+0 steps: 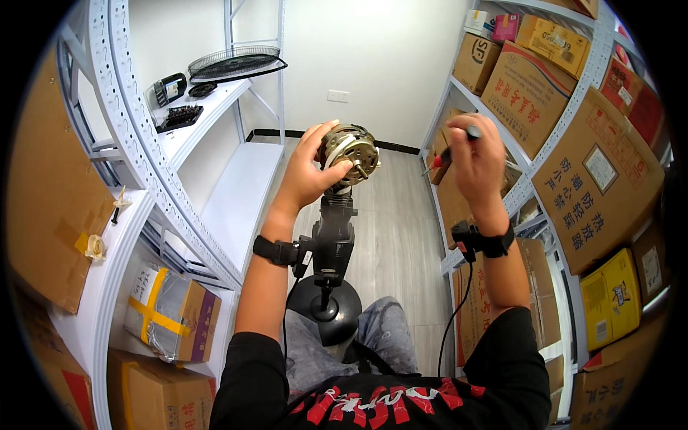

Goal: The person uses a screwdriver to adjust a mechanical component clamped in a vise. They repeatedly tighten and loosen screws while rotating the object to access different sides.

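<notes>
A bare fan motor (356,149) with a brassy, slotted metal housing and a short shaft tops a black fan stand (335,233). My left hand (309,170) is wrapped round the motor's left side, with the thumb on its front near the shaft. Out to the right and apart from the motor, my right hand (479,161) is closed round a screwdriver (443,158) with a red and black handle. Its tip points down to the left. Between my legs stands the round black base (326,309) of the fan.
On the left shelf lie a black wire fan grille (236,66), a tray of small dark bits (180,117) and a small black device (170,89). Cardboard boxes (598,175) fill the right rack. A taped box (172,315) sits low at left. Cables hang from both wrist straps.
</notes>
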`<action>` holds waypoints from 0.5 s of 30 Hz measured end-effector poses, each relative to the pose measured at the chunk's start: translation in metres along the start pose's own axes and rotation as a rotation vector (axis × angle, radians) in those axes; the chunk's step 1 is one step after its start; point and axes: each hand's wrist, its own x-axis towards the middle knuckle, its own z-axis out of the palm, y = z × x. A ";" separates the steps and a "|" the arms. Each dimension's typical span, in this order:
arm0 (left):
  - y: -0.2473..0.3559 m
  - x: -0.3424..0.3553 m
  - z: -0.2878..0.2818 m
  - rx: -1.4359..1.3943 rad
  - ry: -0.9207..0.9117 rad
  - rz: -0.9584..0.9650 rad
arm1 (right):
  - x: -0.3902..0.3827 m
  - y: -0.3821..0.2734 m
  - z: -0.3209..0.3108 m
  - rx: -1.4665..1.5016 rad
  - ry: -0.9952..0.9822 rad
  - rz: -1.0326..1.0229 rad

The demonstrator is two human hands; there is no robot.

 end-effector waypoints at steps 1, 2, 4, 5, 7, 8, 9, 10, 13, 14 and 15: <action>0.001 -0.001 0.001 0.040 0.020 0.008 | -0.008 -0.007 -0.011 0.093 -0.004 0.140; 0.003 -0.002 0.003 0.081 0.036 0.017 | -0.015 -0.014 -0.021 0.183 -0.004 0.282; 0.006 -0.004 0.005 0.154 0.070 0.038 | -0.023 -0.022 -0.032 0.317 0.045 0.465; 0.008 -0.005 0.006 0.183 0.087 0.051 | -0.027 -0.024 -0.036 0.383 0.069 0.557; 0.006 -0.006 0.009 0.266 0.127 0.088 | -0.036 -0.025 -0.040 0.494 0.091 0.622; 0.005 -0.005 0.012 0.316 0.149 0.113 | -0.038 -0.029 -0.040 0.565 0.113 0.641; 0.004 -0.005 0.014 0.367 0.172 0.139 | -0.041 -0.030 -0.040 0.636 0.136 0.659; 0.004 -0.005 0.016 0.372 0.183 0.133 | -0.048 -0.026 -0.042 0.669 0.105 0.657; 0.006 -0.007 0.018 0.392 0.204 0.119 | -0.057 -0.028 -0.029 0.854 0.138 0.700; 0.007 -0.007 0.019 0.384 0.203 0.118 | -0.060 -0.029 -0.026 0.891 0.119 0.727; 0.007 -0.007 0.019 0.377 0.203 0.117 | -0.062 -0.029 -0.022 0.897 0.134 0.729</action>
